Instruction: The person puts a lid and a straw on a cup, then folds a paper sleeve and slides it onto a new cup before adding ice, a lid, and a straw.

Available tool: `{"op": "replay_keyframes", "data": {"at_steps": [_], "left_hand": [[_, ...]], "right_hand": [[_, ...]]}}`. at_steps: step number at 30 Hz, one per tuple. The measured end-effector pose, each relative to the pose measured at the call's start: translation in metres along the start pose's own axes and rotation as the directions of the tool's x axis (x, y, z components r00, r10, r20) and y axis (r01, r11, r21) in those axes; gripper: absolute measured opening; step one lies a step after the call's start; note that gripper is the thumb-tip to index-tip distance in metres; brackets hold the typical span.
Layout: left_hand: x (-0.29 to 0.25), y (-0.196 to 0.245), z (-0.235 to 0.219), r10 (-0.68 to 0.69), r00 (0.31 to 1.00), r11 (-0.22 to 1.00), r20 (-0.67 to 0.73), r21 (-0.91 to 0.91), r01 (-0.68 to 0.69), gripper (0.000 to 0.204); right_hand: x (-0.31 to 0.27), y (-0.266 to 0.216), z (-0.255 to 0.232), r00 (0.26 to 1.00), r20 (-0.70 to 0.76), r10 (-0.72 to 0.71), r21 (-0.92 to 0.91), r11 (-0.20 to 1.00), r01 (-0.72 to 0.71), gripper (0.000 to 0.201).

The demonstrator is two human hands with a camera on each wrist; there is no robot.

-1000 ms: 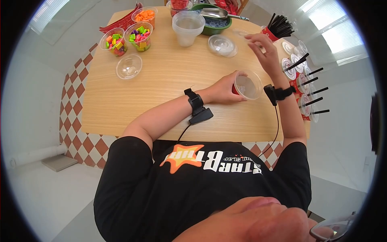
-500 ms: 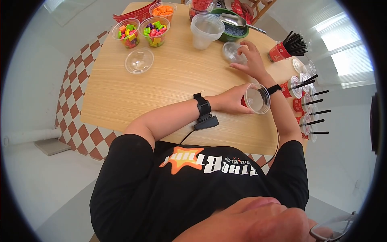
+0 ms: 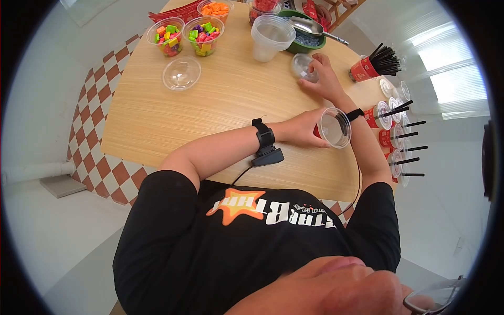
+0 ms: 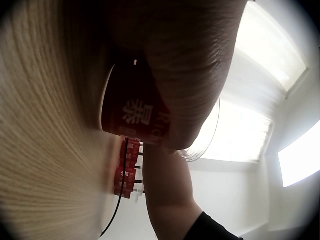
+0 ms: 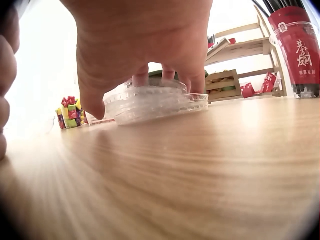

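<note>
My left hand (image 3: 307, 128) grips a clear plastic cup (image 3: 335, 137) with a red band (image 4: 132, 107) round its lower side. The cup's rim tilts to the right in the head view. Farther out, my right hand (image 3: 326, 79) is at a small stack of clear plastic lids (image 3: 301, 66). In the right wrist view, its thumb (image 5: 95, 107) lies at the left edge of the lids (image 5: 155, 102), and its fingers reach down over their far side.
Cups of colourful sweets (image 3: 203, 39) and a domed lid (image 3: 181, 73) stand left. Nested clear cups (image 3: 272, 39) and a green bowl with a metal scoop (image 3: 310, 27) are at the back. Black straws (image 3: 386, 60) and several lidded red cups (image 3: 388, 137) line the right side.
My right hand has come left from near the straws to the lids, its fingers closing in round them. The cup in my left hand has shifted slightly right and towards me.
</note>
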State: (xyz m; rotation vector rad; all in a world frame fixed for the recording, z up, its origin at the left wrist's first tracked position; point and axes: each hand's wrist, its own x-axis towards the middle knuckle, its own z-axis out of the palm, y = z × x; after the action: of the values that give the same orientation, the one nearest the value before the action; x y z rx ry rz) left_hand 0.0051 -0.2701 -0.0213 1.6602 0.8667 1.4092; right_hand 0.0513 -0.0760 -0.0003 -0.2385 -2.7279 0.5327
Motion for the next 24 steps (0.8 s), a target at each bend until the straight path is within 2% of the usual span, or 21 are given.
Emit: {"op": "replay_keyframes", "data": {"at_steps": [4, 8, 13, 15, 19, 21, 24], "left_hand": [[-0.001, 0.001, 0.001, -0.010, 1.000, 1.000, -0.017, 0.028, 0.011, 0.078], [-0.001, 0.002, 0.000, -0.062, 0.998, 0.998, -0.003, 0.018, 0.062, 0.077], [-0.002, -0.005, 0.003, -0.045, 0.999, 0.999, -0.016, 0.014, 0.046, 0.077], [-0.001, -0.004, 0.002, -0.047, 0.999, 0.999, -0.015, 0.007, 0.047, 0.077], [-0.001, -0.006, 0.003, -0.037, 0.999, 0.999, -0.019, 0.011, 0.037, 0.078], [0.000, -0.007, 0.003, -0.027, 0.999, 1.000, -0.020, 0.005, 0.027, 0.078], [0.000, -0.008, 0.003, -0.019, 1.000, 1.000, -0.018, -0.004, 0.019, 0.079]], "right_hand": [[0.001, 0.000, -0.002, 1.000, 0.009, 0.010, -0.017, 1.000, -0.010, 0.041], [-0.002, 0.001, -0.011, 0.997, -0.074, -0.012, -0.022, 1.000, 0.011, 0.041], [-0.012, 0.016, -0.016, 0.996, -0.086, 0.022, -0.061, 0.998, -0.028, 0.041], [-0.015, 0.023, -0.011, 0.999, -0.014, 0.033, -0.050, 0.998, -0.034, 0.044], [-0.013, 0.014, -0.010, 1.000, -0.017, 0.008, -0.056, 0.998, -0.009, 0.047], [-0.012, 0.010, -0.010, 0.995, 0.080, 0.052, 0.002, 0.999, -0.052, 0.048], [-0.013, 0.009, -0.014, 0.999, 0.044, -0.011, -0.058, 0.998, 0.013, 0.047]]}}
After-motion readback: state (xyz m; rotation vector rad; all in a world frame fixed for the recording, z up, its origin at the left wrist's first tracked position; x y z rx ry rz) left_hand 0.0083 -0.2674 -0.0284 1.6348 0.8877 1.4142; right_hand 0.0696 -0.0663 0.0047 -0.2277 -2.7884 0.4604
